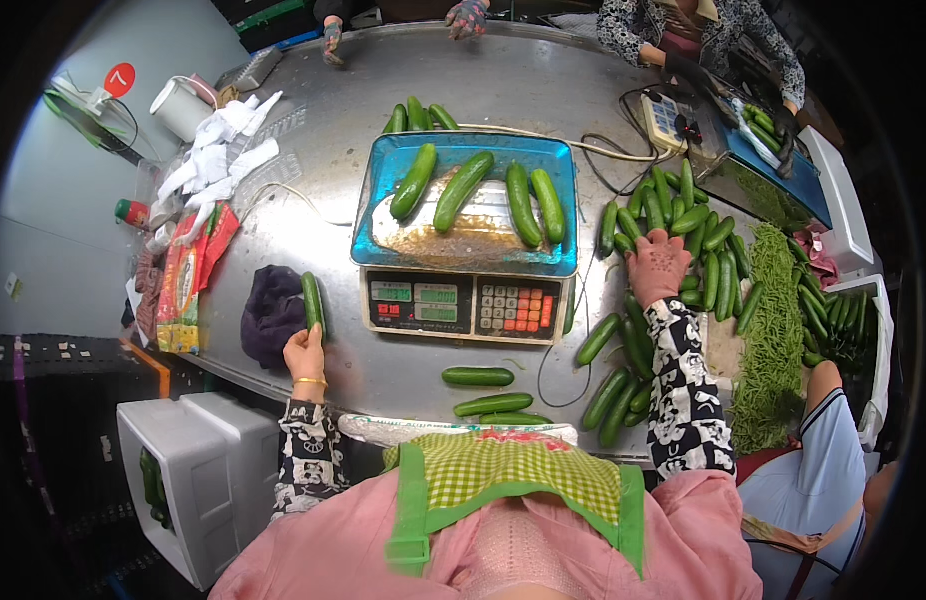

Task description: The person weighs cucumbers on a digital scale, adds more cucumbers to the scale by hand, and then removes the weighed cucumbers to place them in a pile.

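Between its fingertips and thumb, my left hand (305, 355) holds a cucumber (311, 301) upright beside a dark purple cloth (270, 315). My right hand (658, 264) reaches onto a pile of cucumbers (722, 274) at the right; its fingertips touch some, but whether it grips one is hidden under the palm. Several cucumbers lie apart on the blue pan (564, 262) of a digital scale (463, 306) in the middle. In front of the scale, cucumbers (478, 376) lie crosswise near the table's front edge.
Green beans (767, 337) cover the table's right part, with foam boxes beyond. At the upper right, a co-worker's gloved hands hold bagged cucumbers (763, 127) over another scale. Two gloved hands rest at the far edge. A power strip (664, 124), white cloths (222, 154) and red packaging (196, 262) lie around.
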{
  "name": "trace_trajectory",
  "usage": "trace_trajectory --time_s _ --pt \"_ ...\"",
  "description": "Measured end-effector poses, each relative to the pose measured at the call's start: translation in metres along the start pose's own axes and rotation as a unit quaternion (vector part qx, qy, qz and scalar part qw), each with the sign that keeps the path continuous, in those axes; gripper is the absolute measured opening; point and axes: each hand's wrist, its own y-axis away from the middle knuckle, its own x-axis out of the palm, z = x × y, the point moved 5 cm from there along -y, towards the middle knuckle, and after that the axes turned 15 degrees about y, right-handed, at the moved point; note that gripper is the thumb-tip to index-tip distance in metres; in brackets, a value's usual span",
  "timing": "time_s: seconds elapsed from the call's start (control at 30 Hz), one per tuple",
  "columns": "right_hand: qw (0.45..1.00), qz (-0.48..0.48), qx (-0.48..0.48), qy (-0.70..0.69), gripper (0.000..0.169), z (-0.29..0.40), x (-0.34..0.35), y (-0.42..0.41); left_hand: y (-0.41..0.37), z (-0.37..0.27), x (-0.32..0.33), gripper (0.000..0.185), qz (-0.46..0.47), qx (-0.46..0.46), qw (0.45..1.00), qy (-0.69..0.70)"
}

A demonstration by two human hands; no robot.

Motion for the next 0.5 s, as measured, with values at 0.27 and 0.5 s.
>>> trace_trajectory --time_s 0.27,0.5 --pt "0.999 0.006 -0.018 0.044 0.023 0.010 0.006 0.001 0.034 -0.046 0.034 0.051 -0.053 0.086 0.935 -0.340" --pt "0.995 0.077 0.058 0.028 0.021 0.000 0.007 -0.010 0.046 -0.070 0.035 0.056 -0.080 0.148 0.898 -0.407"
